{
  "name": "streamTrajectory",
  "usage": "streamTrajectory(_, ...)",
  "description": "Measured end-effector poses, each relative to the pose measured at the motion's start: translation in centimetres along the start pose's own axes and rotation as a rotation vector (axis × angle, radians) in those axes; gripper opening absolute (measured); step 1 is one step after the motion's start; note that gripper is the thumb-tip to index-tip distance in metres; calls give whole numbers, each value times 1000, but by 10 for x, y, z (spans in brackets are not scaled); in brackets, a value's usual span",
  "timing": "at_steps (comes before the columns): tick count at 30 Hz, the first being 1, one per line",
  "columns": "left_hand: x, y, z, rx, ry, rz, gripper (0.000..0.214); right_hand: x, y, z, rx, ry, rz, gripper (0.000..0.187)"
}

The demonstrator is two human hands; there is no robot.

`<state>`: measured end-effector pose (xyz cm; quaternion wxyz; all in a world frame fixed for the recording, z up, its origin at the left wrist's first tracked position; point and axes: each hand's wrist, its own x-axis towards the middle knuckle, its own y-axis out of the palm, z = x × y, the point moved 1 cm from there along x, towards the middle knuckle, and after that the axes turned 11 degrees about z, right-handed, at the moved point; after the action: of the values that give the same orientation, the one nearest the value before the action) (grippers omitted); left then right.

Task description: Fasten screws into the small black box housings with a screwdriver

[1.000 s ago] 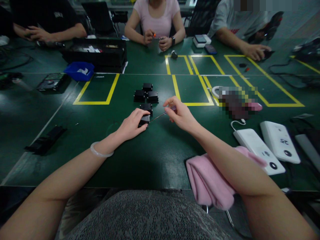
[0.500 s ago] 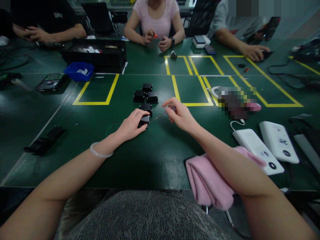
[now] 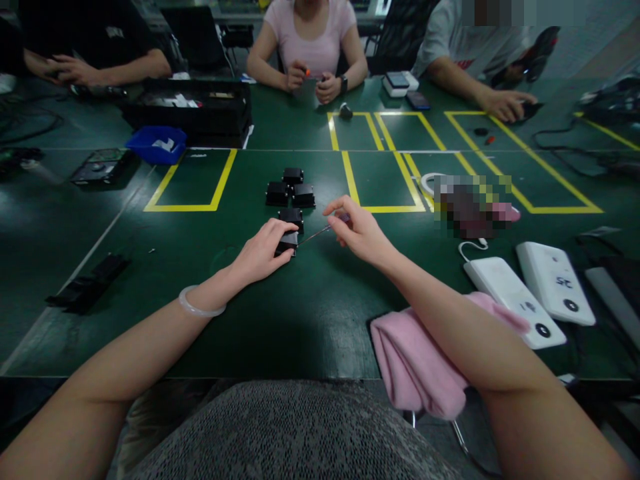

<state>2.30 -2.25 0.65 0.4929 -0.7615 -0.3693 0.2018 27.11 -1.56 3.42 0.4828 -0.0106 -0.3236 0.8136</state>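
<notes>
My left hand (image 3: 263, 251) is closed on a small black box (image 3: 287, 242) resting on the green table (image 3: 300, 307). My right hand (image 3: 359, 231) pinches a thin screwdriver (image 3: 320, 231) whose metal tip reaches the box. Another black box (image 3: 291, 215) sits just behind the held one. Three more black boxes (image 3: 291, 189) are grouped farther back.
A pink cloth (image 3: 420, 360) lies under my right forearm, with two white devices (image 3: 530, 293) to its right. Yellow tape rectangles (image 3: 193, 180) mark the table. A blue tray (image 3: 157, 143) and black crate (image 3: 200, 110) sit far left. Three other people sit across the table.
</notes>
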Motion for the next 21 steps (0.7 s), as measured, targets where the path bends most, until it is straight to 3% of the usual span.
streamTrajectory(5, 0, 1, 0, 6, -2, -2, 42, 1, 0, -3, -2, 35, -1, 23)
streamTrajectory(10, 0, 1, 1, 3, -6, -1, 43, 0, 0, 1, 2, 10, 12, 8)
streamTrajectory(14, 1, 1, 1, 7, -3, -1, 43, -1, 0, 1, 13, 0, 6, 10)
streamTrajectory(19, 0, 2, 2, 4, -9, 4, 43, 0, -1, 0, -4, 44, 14, 25)
streamTrajectory(21, 0, 3, 2, 7, -12, 7, 44, 0, -1, 1, -19, 44, 10, 22)
